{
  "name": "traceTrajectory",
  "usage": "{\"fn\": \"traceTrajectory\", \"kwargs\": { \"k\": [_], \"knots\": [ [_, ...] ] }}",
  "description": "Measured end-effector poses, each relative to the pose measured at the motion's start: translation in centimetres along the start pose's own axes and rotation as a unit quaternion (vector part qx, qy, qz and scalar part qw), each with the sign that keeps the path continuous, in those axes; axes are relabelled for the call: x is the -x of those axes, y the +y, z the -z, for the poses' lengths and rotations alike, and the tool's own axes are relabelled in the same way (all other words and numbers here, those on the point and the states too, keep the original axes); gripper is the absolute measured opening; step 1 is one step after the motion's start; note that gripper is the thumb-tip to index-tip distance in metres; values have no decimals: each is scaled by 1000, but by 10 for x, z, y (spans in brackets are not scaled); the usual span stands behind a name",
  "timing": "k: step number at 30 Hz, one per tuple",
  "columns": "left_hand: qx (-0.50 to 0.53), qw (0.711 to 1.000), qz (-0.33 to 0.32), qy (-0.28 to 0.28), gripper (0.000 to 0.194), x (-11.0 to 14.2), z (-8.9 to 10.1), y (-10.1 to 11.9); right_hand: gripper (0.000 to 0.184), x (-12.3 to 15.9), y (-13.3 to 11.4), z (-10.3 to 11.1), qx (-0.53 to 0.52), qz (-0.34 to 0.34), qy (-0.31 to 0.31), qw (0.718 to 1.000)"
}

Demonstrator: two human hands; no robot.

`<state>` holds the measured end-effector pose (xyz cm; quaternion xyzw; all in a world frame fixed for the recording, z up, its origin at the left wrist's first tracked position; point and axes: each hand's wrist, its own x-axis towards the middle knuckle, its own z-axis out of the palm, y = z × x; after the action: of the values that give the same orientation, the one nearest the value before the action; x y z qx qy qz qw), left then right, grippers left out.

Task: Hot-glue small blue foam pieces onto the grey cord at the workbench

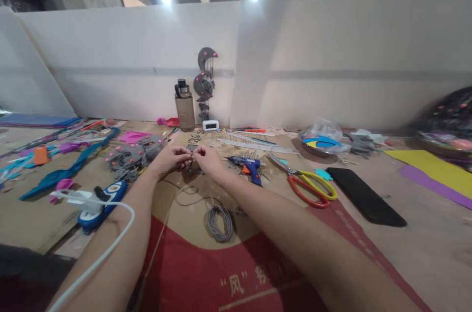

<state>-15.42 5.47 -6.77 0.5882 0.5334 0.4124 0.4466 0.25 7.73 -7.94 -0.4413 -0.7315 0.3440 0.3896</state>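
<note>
Cardboard (177,221) bkgd: L hand (172,159) + R hand (209,158) pinched closed, sm. gray pc. (191,153) btwn.

- Pinkish counter (435,243)
- Big brown and red cardboard (184,277), lying flat
- Black slab (365,196)
- Yellow sheet (435,167) by purple sheet (424,180)
- Round bowl (324,155) with clear plastic

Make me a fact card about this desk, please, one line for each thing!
Left hand: fingertips pinched, by the right hand
Right hand: fingertips pinched, held item too small to tell
Cord: grey, coiled
Glue gun: blue, lying down
Scissors: one red handle, one yellow
Bottle: upright, near the wall
</note>
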Motion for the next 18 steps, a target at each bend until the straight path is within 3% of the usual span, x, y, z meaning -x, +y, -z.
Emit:
{"fn": "traceTrajectory", "kwargs": {
  "k": [4,7,11,15,18],
  "knots": [
    [-47,999,-25,5,29,0,0,-4,23,20,-2,33,20,32,10,999],
    [-124,991,-40,19,24,3,-1,-2,21,46,7,78,148,73,36,986],
    [-196,979,-53,28,18,3,0,1,28,81,38,123,319,-9,58,946],
    [-243,964,-103,32,19,0,6,-1,45,94,57,129,407,-81,22,909],
    [-252,961,-105,41,16,2,7,-3,33,86,57,129,401,-113,-13,909]
  ]
}}
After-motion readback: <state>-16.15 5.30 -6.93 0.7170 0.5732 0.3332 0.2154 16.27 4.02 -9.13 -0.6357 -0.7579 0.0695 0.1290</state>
